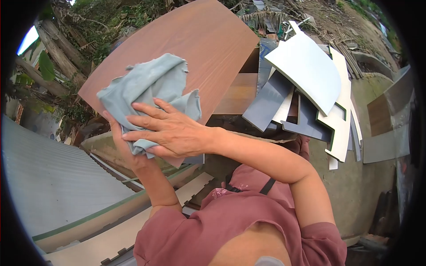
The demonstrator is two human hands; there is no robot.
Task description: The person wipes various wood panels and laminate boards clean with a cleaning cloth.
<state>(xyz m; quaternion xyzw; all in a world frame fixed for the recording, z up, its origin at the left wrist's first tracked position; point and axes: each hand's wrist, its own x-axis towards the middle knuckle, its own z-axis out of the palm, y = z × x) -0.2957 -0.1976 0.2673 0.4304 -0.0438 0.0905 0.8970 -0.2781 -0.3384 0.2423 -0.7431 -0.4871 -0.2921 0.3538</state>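
Note:
A crumpled grey-blue cloth (153, 80) lies bunched over the near left part of a large reddish-brown wood-grain panel (195, 40). My right hand (166, 128) rests on top of the cloth, fingers stretched forward and slightly apart, with a fold of it caught by the thumb. Beneath and to the left, my left hand (120, 135) is at the panel's near left edge, against the cloth. One of its digits shows beside the cloth; the other fingers are hidden, so their grip cannot be made out.
To the right is a stack of white and dark grey board offcuts (306, 71), some with notched edges. A corrugated sheet (57, 177) slopes away at lower left. More boards (386, 128) lean at far right. Tree trunks (57, 57) and plants stand behind.

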